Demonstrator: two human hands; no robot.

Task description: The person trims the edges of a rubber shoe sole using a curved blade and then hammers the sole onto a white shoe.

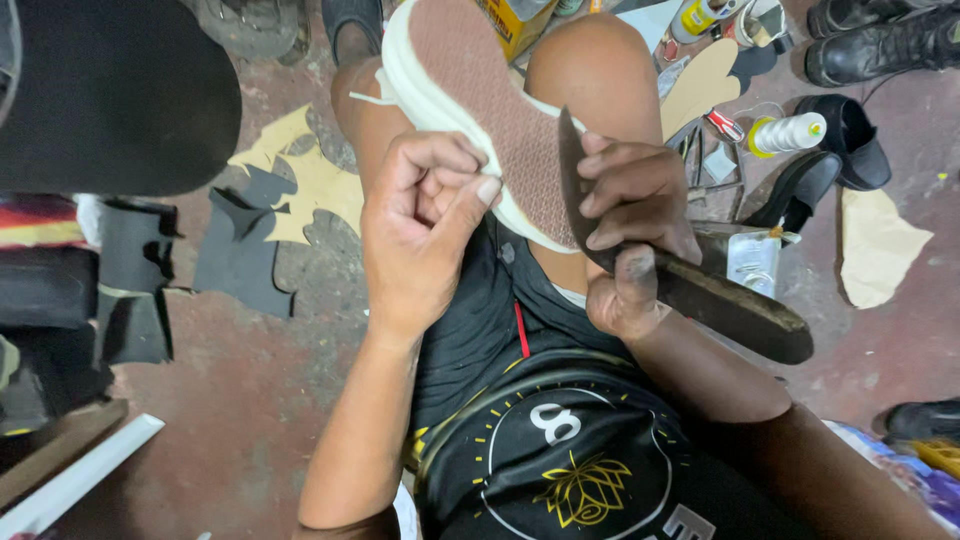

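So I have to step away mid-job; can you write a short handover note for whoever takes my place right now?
Left hand: pinches the cream edge of the shoe sole at its near end, sole side up across the knees.
Right hand: grips a dark knife, its blade laid against the sole's brown tread near that end.
Nearby: thread spool, black shoes, cut cardboard pieces on the floor.
Done: cannot tell how much of the edge is worked.
Left: probably the rest of the rim; check it.

Two hands [420, 230] [630, 220] are seen, with one shoe sole [470, 100] and one knife [690, 290]. Two white bottles [790, 133] [700, 15] and two black boots [880, 40] [850, 135] are counted on the floor [240, 400].
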